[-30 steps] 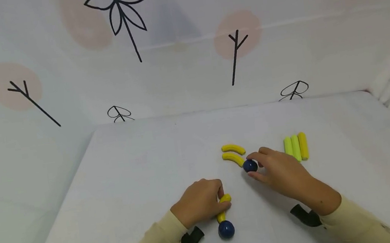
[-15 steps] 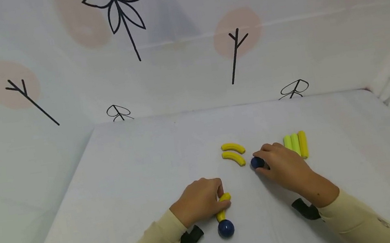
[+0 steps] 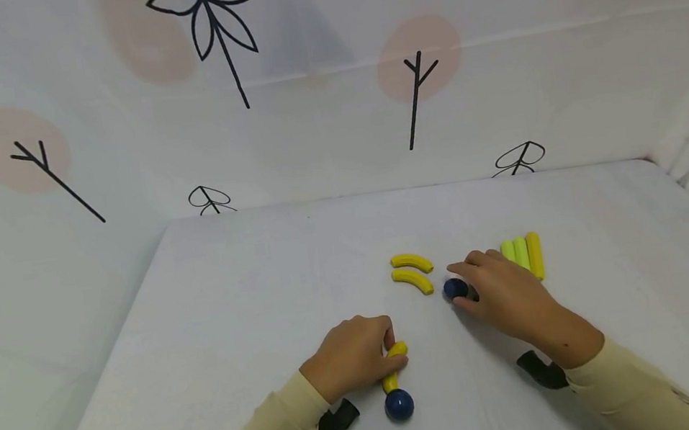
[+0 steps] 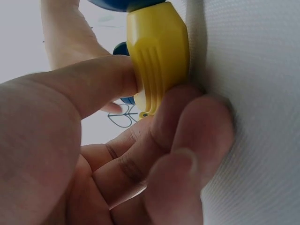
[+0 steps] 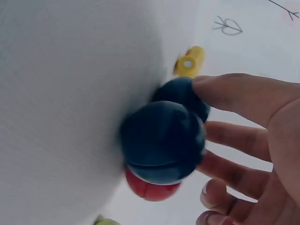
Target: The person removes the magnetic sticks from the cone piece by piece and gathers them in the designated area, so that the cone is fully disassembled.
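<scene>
Since a second ago my right hand (image 3: 504, 293) slid its blue ball (image 3: 455, 288) a bit toward 3 o'clock, fingers curled round it, at about 1 o'clock from my left hand (image 3: 353, 359), which pinches the yellow stick (image 3: 395, 367) lying 12-to-6.

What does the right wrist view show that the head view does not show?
Only the right wrist view shows two dark blue balls close together at the right hand, with a red ball beneath them. Only the head view shows the left hand gripping a yellow curved piece and three upright sticks. Both show the white table.
</scene>
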{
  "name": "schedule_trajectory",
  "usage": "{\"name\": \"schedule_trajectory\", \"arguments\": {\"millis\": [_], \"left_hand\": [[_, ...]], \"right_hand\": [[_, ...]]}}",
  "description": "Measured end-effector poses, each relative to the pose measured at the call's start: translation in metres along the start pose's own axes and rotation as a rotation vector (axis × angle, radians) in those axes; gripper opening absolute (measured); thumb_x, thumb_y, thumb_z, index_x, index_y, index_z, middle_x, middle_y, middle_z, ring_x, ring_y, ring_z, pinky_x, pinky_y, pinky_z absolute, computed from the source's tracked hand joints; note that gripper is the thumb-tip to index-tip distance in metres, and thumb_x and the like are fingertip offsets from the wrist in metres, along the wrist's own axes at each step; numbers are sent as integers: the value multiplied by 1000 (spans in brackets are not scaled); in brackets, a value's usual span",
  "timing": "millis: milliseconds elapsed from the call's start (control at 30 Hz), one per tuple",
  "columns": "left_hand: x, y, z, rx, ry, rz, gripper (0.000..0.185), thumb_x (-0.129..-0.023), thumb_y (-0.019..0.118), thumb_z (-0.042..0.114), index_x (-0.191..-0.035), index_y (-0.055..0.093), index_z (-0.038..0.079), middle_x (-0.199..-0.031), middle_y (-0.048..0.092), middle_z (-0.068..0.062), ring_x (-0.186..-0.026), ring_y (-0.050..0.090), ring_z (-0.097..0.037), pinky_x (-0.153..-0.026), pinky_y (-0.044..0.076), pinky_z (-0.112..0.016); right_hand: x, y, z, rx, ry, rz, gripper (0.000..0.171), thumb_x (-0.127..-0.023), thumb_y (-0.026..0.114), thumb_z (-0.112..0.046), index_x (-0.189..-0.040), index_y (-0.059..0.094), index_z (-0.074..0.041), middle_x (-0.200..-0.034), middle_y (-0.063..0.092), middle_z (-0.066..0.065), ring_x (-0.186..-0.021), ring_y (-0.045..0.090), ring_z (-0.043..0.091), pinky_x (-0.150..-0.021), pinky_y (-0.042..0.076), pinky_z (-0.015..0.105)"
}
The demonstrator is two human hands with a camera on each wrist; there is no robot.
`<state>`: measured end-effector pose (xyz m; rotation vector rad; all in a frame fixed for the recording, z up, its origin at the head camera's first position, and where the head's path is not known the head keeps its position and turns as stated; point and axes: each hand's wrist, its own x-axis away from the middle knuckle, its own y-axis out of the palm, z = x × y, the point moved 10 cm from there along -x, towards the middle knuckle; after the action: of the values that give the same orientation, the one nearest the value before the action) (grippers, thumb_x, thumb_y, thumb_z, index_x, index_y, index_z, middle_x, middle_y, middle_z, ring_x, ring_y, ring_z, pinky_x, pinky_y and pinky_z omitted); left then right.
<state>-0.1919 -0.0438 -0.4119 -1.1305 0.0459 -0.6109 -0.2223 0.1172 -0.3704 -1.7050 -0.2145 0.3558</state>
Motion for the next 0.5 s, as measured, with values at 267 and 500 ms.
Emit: {"name": "schedule_trajectory", "arguments": {"millis": [267,500], "left_hand": [[0,2,-2,-9,1,10,27,-88,75,40,-82,59,20,-55,49,10,-48,44,-6,-46,32,-21],[-4,1,1,-26,10,38,24,-90,72,42,-89,64,20,-55,48,11,-48,44,-6,-46,32,-22]], "right_hand": [[6,-9,-28,-61,-56,25,41,-80,84,-24,-118,72,-11,-104,66,6,-92,59,20,-78,57,35],[13,9,-51,-192,-76,-119,35,-82,83,-29,-113,74,-16,-104,67,-1,-90,64,12,-80,59,31]]}}
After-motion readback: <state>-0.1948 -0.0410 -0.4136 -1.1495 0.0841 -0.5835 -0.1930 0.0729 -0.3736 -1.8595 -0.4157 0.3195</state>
